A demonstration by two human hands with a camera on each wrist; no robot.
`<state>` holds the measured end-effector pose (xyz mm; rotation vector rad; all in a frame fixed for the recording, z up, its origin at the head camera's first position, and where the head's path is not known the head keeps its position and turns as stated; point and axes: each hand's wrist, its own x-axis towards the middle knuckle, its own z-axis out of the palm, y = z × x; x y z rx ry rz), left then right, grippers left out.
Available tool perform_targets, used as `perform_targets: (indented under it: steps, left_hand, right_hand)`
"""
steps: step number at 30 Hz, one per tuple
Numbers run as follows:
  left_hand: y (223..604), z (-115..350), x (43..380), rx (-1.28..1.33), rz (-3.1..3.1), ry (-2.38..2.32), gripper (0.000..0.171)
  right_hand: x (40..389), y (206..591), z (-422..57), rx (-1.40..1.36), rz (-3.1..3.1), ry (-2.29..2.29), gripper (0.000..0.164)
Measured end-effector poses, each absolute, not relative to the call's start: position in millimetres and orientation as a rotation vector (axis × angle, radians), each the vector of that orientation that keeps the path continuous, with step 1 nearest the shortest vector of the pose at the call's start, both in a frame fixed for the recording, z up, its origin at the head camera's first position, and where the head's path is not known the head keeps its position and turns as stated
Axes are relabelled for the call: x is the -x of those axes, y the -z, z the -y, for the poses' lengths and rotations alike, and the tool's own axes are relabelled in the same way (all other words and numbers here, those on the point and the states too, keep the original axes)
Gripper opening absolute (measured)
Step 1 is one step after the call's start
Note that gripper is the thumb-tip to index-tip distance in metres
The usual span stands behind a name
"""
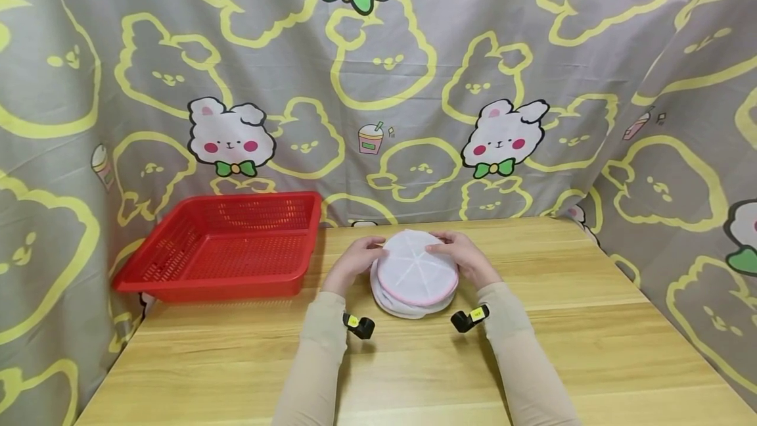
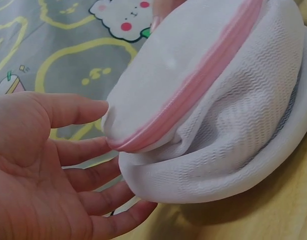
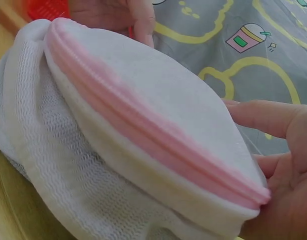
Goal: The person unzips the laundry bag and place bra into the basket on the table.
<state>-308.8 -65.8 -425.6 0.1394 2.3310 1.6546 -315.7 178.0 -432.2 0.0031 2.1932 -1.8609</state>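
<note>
From my remote station I am watching the round, pink-edged white mesh bag (image 1: 416, 275) sitting toward twelve o'clock on the wooden counter (image 1: 568, 321); the left hand (image 1: 357, 259) is gripping its edge from ten o'clock; the right hand (image 1: 466, 258) is gripping from two o'clock; the red basket (image 1: 230, 289) is standing at the bag's nine o'clock, just past the left hand

The bag (image 1: 417, 271) is rippled mesh cloth, the basket (image 1: 227, 290) glossy plastic

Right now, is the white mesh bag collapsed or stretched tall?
Collapsed; the bag has its mesh side bunched in folds below the pink-edged top.
</note>
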Motion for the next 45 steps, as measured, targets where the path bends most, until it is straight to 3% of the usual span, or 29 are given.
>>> perform_targets:
  steps: [15,26,45]
  left_hand:
    - [429.0,68.5,310.9,-0.039,-2.259,-1.643,0.048]
    - [437.8,61.4,314.2,0.014,-2.314,-1.720,0.036]
    - [441.0,68.9,317.1,0.203,-2.248,-1.917,0.038]
  right_hand:
    - [317.3,433.5,-174.9,0.041,-2.205,1.866,0.064]
    - [315.2,432.9,-173.7,0.098,-2.318,1.789,0.063]
    - [313.7,436.0,-180.5,0.070,-2.295,1.733,0.063]
